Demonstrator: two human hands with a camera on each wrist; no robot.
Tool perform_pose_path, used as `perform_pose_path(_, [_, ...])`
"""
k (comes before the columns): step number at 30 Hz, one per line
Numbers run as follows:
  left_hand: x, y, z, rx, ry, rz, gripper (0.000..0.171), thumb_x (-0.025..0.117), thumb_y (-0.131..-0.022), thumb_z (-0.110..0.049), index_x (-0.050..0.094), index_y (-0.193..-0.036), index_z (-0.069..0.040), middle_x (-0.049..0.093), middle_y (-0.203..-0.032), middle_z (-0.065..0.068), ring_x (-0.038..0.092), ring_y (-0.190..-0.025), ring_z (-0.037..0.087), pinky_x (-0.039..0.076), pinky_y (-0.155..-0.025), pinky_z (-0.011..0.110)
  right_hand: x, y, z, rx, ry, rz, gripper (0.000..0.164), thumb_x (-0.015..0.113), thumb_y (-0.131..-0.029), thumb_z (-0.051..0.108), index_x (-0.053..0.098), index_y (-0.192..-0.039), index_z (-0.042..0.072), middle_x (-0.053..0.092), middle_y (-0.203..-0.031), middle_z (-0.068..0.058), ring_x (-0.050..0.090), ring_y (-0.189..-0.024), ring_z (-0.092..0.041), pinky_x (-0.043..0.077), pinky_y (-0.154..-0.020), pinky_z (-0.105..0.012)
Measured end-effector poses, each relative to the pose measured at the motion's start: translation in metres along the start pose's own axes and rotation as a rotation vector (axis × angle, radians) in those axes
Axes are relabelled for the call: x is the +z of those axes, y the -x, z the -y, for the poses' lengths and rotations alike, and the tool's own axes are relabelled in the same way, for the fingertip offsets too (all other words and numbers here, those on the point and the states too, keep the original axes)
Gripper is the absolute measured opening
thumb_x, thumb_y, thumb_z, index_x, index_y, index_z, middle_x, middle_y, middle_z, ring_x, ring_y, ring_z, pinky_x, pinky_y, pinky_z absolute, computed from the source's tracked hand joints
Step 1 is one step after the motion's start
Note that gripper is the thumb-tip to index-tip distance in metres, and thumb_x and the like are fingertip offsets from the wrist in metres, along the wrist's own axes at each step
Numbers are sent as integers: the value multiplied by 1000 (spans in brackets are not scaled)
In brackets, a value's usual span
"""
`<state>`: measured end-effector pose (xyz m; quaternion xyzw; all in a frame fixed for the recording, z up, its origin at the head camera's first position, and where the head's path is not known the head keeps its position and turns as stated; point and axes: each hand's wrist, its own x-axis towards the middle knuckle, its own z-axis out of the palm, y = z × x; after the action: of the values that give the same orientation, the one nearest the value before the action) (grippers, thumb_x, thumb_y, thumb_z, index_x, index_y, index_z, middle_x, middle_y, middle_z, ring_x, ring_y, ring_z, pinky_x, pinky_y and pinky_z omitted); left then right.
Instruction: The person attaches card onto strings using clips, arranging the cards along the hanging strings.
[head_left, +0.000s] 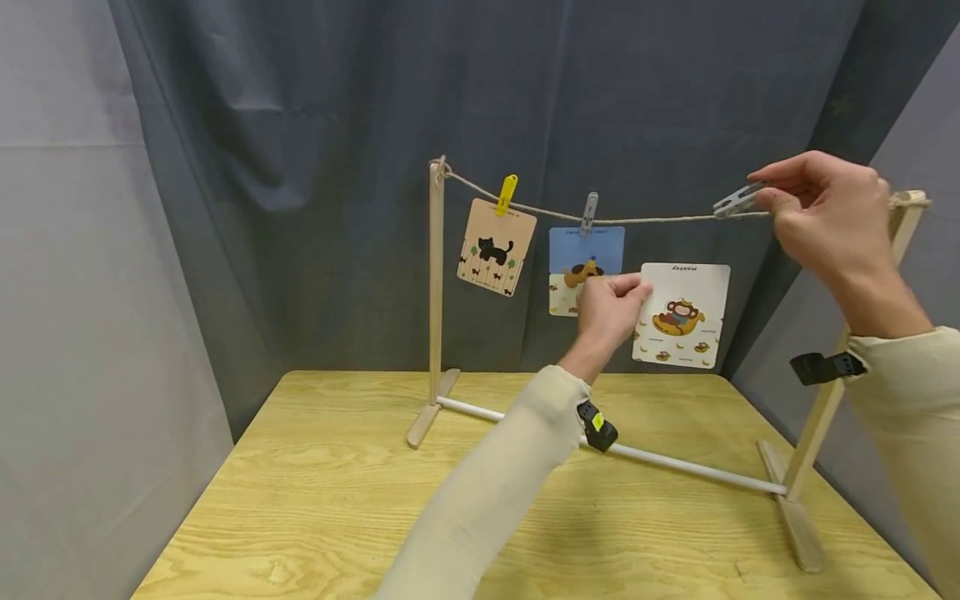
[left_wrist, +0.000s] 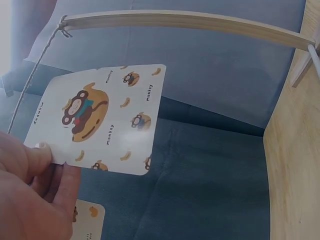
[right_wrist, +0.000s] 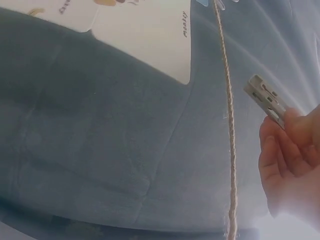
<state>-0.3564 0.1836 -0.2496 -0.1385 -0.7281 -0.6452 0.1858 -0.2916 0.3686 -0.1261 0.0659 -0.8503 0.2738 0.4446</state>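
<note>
My left hand pinches the left edge of a white monkey card, held upright below the rope. In the left wrist view the thumb lies on the card's printed face. My right hand pinches a grey clothespin by one end, near the rope's right part. On the rope a yellow clothespin holds a tilted black cat card. Beside it a grey clothespin holds a blue dog card, partly hidden behind my left hand.
The rope is tied between a left wooden post and a right wooden post. A white rod joins their feet, low over the wooden table. A dark grey curtain hangs behind.
</note>
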Motion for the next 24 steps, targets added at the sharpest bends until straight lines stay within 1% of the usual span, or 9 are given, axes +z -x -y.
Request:
perform_pose_path(4, [2,-4,-5,1,10,8,12,83,-90,-22,85,-101,-20,80,-90,-10,64,-72,-9,49,-63,12,-3,-9,4,20,-75,21,21,66,-98,12,79,-114,9,63,-82,32,53,-66,0,37,-54,-14])
perform_pose_path(8, [4,-6,-8,-11,22,7,11,83,-90,-22,85,-101,-19,79,-87,-10,64,-67,-9,50,-60,13,-3,-17,4,25,-120,35,15,67,-96,11,80,-105,9,65,-83,32,56,-67,3,39,-53,-11])
perform_pose_path(14, [9,-8,-11,-33,-2,10,10,83,-90,-25,85,-100,-22,79,-88,-13,64,-73,-8,49,-62,13,-1,-22,2,5,-85,64,15,65,-96,11,80,-101,9,64,-78,32,56,-65,2,39,-52,-12])
perform_pose_path(19, [11,-10,-16,-24,-20,26,11,82,-91,-27,85,-102,-24,79,-91,-15,66,-80,-6,49,-66,14,2,-25,2,-8,-39,89,18,63,-98,12,78,-104,5,62,-79,32,57,-67,3,41,-53,-12])
perform_pose_path(24, [14,-13,-21,-21,-21,37,14,81,-92,-28,84,-106,-24,79,-96,-14,69,-83,-4,51,-67,15,3,-28,2,-12,-4,124,20,64,-99,15,78,-107,5,61,-80,29,56,-71,-3,41,-54,-14])
